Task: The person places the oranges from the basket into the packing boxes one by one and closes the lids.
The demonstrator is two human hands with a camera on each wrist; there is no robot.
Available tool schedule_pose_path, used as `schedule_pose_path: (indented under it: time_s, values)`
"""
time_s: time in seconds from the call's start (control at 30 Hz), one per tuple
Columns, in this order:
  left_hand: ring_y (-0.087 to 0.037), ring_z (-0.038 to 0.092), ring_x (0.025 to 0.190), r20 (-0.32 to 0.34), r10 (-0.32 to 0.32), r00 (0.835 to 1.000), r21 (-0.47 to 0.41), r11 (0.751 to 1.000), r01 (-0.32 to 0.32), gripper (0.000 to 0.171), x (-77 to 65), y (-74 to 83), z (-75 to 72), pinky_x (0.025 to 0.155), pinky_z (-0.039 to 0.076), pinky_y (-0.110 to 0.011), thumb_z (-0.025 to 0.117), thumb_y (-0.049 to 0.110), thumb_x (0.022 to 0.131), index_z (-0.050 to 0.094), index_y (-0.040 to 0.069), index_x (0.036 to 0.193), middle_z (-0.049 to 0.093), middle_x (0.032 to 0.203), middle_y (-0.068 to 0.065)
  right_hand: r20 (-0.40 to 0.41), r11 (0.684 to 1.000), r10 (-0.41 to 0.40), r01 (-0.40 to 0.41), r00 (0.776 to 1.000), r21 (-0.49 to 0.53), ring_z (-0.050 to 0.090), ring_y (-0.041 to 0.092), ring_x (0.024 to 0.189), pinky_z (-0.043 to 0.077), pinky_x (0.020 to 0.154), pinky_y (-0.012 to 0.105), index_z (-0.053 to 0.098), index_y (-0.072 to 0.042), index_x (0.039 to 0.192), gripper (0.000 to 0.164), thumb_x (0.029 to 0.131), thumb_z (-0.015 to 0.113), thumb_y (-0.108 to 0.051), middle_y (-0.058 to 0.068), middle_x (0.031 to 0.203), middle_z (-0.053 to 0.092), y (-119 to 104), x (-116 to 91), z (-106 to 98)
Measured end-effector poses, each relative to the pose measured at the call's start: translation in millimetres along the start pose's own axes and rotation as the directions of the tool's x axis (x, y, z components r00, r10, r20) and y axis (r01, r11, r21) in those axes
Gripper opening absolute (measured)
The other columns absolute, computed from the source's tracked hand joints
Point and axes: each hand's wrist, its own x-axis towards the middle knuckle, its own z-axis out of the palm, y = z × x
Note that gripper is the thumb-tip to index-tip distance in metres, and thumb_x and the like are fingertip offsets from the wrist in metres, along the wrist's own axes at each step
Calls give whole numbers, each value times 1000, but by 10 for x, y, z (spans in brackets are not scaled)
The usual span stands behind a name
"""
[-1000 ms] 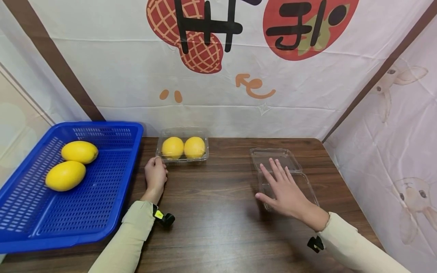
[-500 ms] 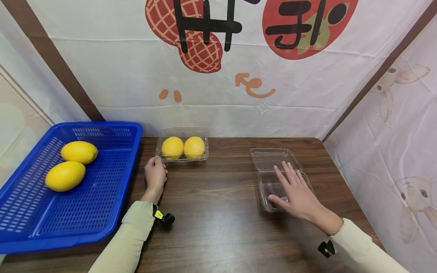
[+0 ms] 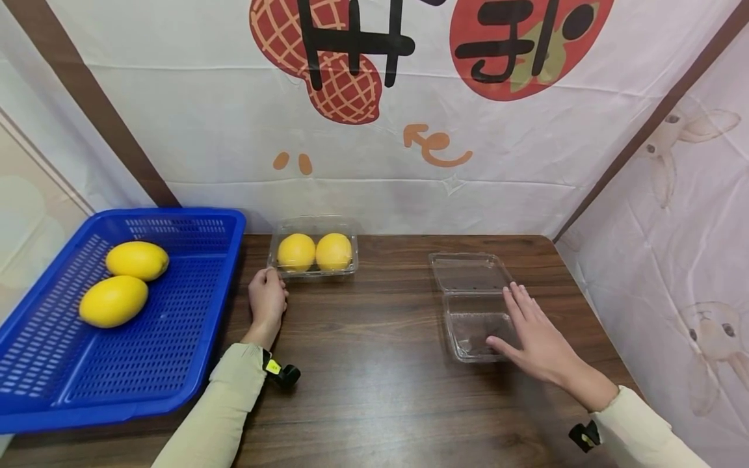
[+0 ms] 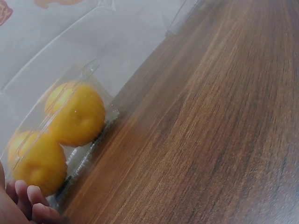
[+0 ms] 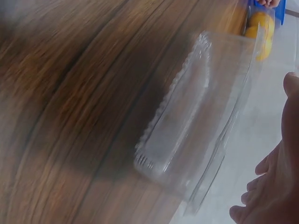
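Observation:
My left hand (image 3: 268,299) rests on the table, fingers loosely curled, beside the near left corner of a clear plastic clamshell box (image 3: 316,275). Two yellow fruits (image 3: 296,252), lemon-like, lie side by side in that box. In the left wrist view, the fingertips (image 4: 37,196) are close to the box's end; whether they touch it I cannot tell. My right hand (image 3: 538,338) is spread out over the right edge of a second clamshell box (image 3: 468,328), which lies unfolded with its lid towards the wall. No fruit is inside this one. The right wrist view shows the hand apart from the box's wall (image 5: 182,107).
A blue perforated basket (image 3: 158,409) stands at the left with two yellow fruits (image 3: 114,301) in it. The brown wooden table (image 3: 363,377) meets a white printed cloth wall (image 3: 374,201) at the back. Another cloth (image 3: 661,273) hangs along the right side.
My right hand has drawn right across the unfolded box, from its middle to its right edge, uncovering more of it. My left hand and the fruits have stayed where they were.

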Motion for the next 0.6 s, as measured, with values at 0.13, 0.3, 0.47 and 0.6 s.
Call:
schedule_pose_path:
  time_s: [0.13,0.3,0.47,0.6]
  values:
    - [-7,49,56,4,10,1000,0,1000,-10,29,0,-10,-6,41,37,-18,36,23,108,53,1,97,49,77,2,19,1000,22,-22,1000,14,6,41,154,11,123,53,13,7,159,99,96,66,-48,29,165,11,81,-56,-2]
    - [-5,49,55,10,21,1000,3,1000,-21,29,5,-20,2,41,37,-19,35,22,108,52,1,97,49,77,3,11,999,8,-8,1000,35,6,42,154,11,123,54,13,5,160,98,96,66,-48,28,166,9,176,-122,10]
    - [-5,48,55,13,19,1000,-2,1000,-19,29,11,-26,3,41,36,-19,35,22,108,52,0,97,49,76,3,-18,999,-19,20,1000,30,5,40,154,10,124,51,15,6,159,99,94,69,-47,29,165,12,270,-173,59]
    - [-5,48,54,12,23,1000,-3,1000,-23,30,15,-30,4,40,36,-18,35,22,107,51,0,97,49,75,3,-4,999,-16,16,1000,37,7,41,154,12,123,52,13,6,159,103,92,72,-45,30,165,12,333,-211,90]
